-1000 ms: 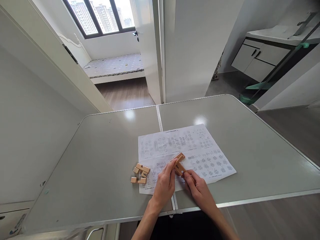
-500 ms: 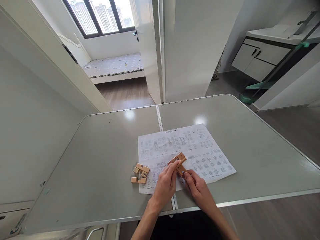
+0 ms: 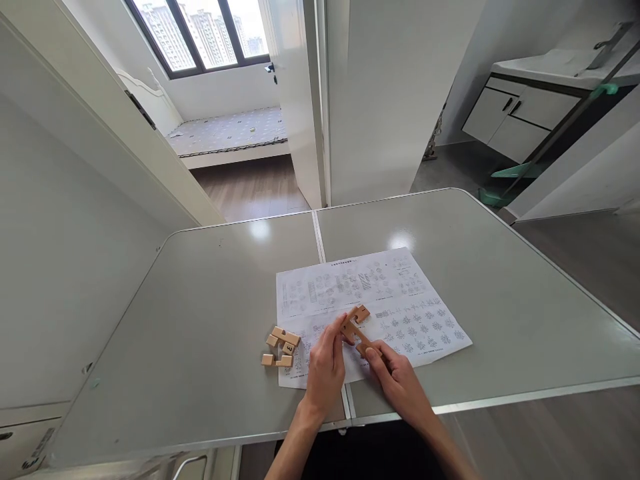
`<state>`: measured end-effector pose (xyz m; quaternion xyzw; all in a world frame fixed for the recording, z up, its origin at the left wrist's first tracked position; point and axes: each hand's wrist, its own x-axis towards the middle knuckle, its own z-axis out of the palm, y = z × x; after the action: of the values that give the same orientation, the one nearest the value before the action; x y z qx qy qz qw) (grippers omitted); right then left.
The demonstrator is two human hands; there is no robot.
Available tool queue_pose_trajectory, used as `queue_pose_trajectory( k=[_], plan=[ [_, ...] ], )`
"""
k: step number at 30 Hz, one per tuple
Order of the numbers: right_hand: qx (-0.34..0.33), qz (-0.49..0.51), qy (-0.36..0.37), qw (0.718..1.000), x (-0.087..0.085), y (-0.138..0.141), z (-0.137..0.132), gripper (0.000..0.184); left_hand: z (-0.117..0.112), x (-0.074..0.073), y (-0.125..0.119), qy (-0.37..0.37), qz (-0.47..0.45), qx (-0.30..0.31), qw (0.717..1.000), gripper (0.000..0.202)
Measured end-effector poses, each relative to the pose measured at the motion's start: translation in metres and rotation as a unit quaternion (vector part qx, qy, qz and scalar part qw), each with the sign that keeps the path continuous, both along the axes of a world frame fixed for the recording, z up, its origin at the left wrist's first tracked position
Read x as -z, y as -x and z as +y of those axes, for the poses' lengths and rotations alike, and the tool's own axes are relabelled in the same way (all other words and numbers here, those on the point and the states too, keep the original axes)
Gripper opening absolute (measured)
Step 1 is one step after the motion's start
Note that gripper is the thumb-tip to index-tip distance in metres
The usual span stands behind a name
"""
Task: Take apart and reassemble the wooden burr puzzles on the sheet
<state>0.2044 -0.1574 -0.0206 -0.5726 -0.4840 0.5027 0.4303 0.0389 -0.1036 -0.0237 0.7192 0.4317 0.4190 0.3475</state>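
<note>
Held low over the near half of a printed sheet [image 3: 410,283]: notched wooden pieces [image 3: 349,329], set crosswise against one another between both hands. In left hand [image 3: 325,363]: left side of the pieces, steadied by fingers close together and slightly bent; thumb mostly hidden — grasp narrow, with tips drawn in on the wood. In right hand [image 3: 397,377]: near end of a slanting wooden bar [image 3: 361,337], pinched under the thumb against curled fingers, with little gap left. Just beyond left fingertips: a pale-brown notched end [image 3: 363,313] with a dark mark; cannot tell whether gripped or resting on the sheet. Cannot tell exact count of pieces in hand, owing to overlap.

To the left of left hand, across the sheet's left edge: loose wooden blocks [image 3: 292,339] in a small cluster, including a block marked 3 [image 3: 289,349] and, nearest the body, a notched block [image 3: 287,361]. Beneath all: a grey-green table [image 3: 210,320], divided by a pale seam [image 3: 319,233]. Past the far edge: at left, a bed [image 3: 235,128] below a window [image 3: 200,33]; at right, a washbasin cabinet [image 3: 530,117].
</note>
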Motion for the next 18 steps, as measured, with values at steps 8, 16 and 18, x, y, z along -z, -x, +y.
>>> queue_pose_trajectory(
  k=[8,16,18],
  plan=[
    [-0.006,-0.006,-0.007,1.0,0.0027,0.0,0.0005,0.048,-0.002,-0.0073,-0.0037,0.018,0.034,0.038,0.999,0.07],
    [0.012,0.035,0.003,0.999,0.0067,-0.0014,-0.0011,0.048,-0.0017,-0.0082,-0.0019,0.015,0.043,0.071,0.996,0.061],
    [0.012,0.046,0.009,0.999,0.0092,-0.0017,-0.0016,0.048,-0.0017,-0.0072,-0.0011,0.013,0.048,0.078,0.996,0.06]
  ],
)
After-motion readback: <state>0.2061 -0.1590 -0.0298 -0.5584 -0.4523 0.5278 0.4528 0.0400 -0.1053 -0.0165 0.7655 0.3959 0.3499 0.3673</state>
